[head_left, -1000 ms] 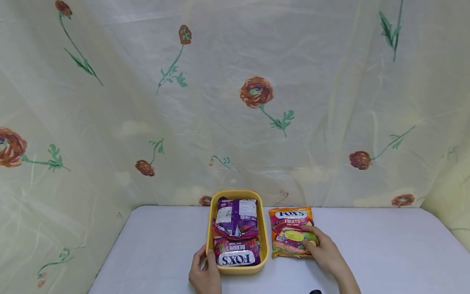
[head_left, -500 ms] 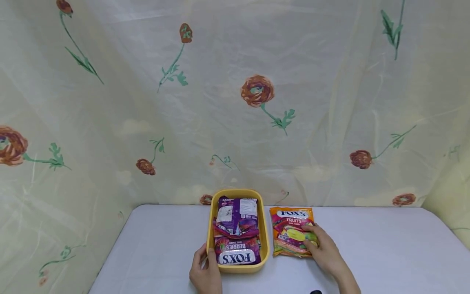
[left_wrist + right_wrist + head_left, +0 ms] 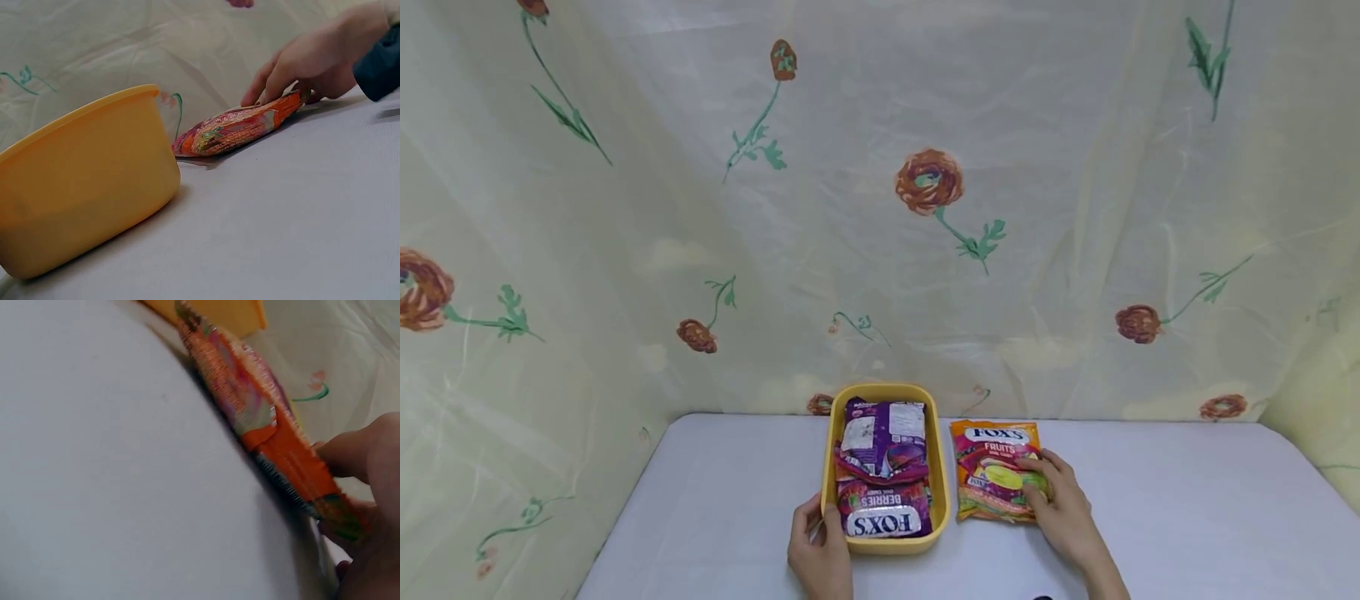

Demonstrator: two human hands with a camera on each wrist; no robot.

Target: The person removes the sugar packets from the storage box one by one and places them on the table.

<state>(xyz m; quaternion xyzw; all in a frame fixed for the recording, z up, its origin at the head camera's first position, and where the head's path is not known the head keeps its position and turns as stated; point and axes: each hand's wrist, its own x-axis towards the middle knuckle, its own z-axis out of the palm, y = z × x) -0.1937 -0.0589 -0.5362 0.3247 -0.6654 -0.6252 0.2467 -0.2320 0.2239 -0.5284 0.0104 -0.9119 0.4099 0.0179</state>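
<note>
A yellow plastic basin [image 3: 897,547] stands on the table, and my left hand [image 3: 822,546] grips its front left rim, thumb at the edge. Inside lie purple bags of candy: one [image 3: 883,510] reads FOX'S Berries upside down, and another [image 3: 883,437] overlaps it with its printed back up. To the right of the basin, an orange FOX'S Fruits candy bag [image 3: 992,467] lies flat. My right hand [image 3: 1063,508] pinches this bag's right side, some fingers on top and others under its edge, as the right wrist view [image 3: 369,469] of the hand shows.
A white table [image 3: 715,500] carries everything. Behind it hangs a pale curtain [image 3: 820,250] printed with flowers, with side panels left and right. A small dark object [image 3: 1042,597] shows at the bottom edge of the head view. A narrow strip of table separates basin and orange bag.
The fingers of my right hand have shifted slightly on the orange candy bag. My left hand keeps its place on the basin, and the head view has tilted a little.
</note>
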